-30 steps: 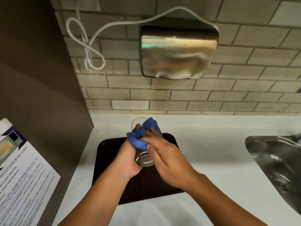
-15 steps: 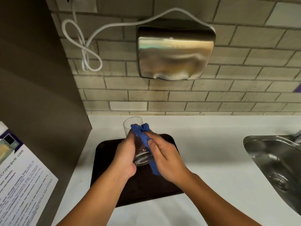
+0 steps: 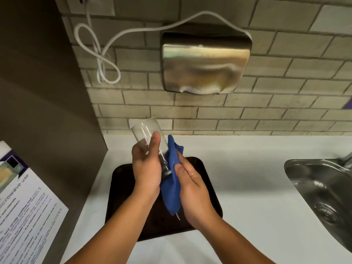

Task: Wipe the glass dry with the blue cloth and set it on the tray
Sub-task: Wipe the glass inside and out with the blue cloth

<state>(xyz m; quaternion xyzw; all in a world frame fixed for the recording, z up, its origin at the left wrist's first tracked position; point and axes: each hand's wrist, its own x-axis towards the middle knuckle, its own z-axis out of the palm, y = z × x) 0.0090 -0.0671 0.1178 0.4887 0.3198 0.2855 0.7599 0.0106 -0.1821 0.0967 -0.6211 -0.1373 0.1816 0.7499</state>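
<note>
My left hand (image 3: 147, 166) grips a clear drinking glass (image 3: 145, 131), held tilted with its open mouth pointing up and away to the left, above the dark tray (image 3: 209, 187). My right hand (image 3: 192, 189) presses the blue cloth (image 3: 171, 183) against the right side and base of the glass. The cloth hangs down between my hands, its lower end over the tray. The lower part of the glass is hidden by my left hand and the cloth.
The tray lies on a white counter (image 3: 247, 168) against a tiled wall. A steel sink (image 3: 322, 189) is at the right. A metal hand dryer (image 3: 205, 61) with a white cable (image 3: 99, 60) hangs above. A printed sheet (image 3: 24, 210) lies on the brown surface at the left.
The cloth has slid from bunched over the glass's rim down along its right side to the base. The glass now shows more of its upper part and is tipped further left.
</note>
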